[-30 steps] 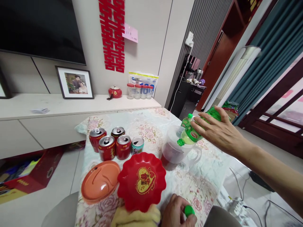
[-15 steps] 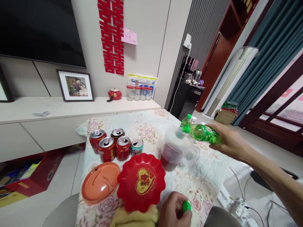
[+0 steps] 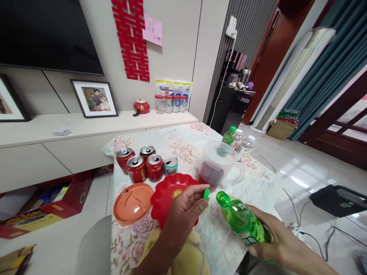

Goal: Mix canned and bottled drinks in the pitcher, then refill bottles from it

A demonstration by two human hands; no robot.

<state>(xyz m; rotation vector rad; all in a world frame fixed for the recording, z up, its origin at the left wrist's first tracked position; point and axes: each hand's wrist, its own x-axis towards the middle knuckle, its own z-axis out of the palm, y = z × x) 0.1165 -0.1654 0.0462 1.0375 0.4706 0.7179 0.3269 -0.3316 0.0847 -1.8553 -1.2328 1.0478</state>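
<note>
Left of the pitcher stand 5 cans; behind it to the right, 3 bottles; before it to the left, a dish and a cloth.

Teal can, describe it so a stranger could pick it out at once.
In front of the long white cabinet is a flowered tablecloth. On it, five cans cluster left of the clear pitcher. The teal can stands nearest the pitcher, the only one with that colour.
</note>
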